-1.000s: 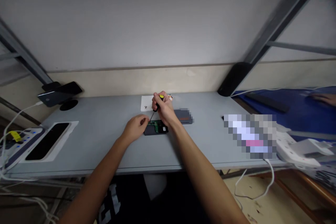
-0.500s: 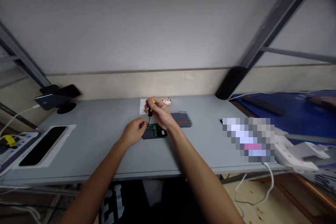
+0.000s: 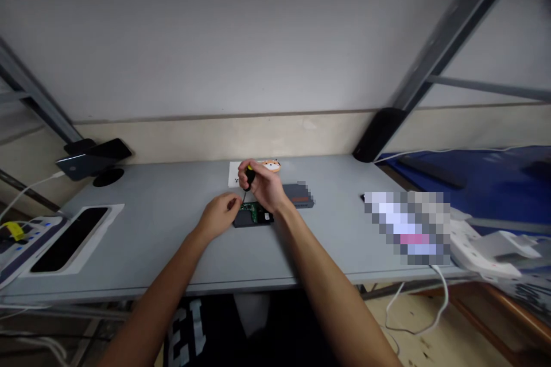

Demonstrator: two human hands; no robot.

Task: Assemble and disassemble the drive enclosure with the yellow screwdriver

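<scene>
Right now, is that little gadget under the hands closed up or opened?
Opened: the small dark device lies flat with its green circuit board bare, the screwdriver standing upright on it.

Head view — forward-down over table (image 3: 172,241)

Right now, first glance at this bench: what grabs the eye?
Mid-table, the right hand grips a small black screwdriver with a yellow cap, tip down on a green circuit board in an opened dark case, with the left hand at the case's left edge. At far left a dark phone lies on a white sheet, and a pixelated patch covers something at right.
</scene>
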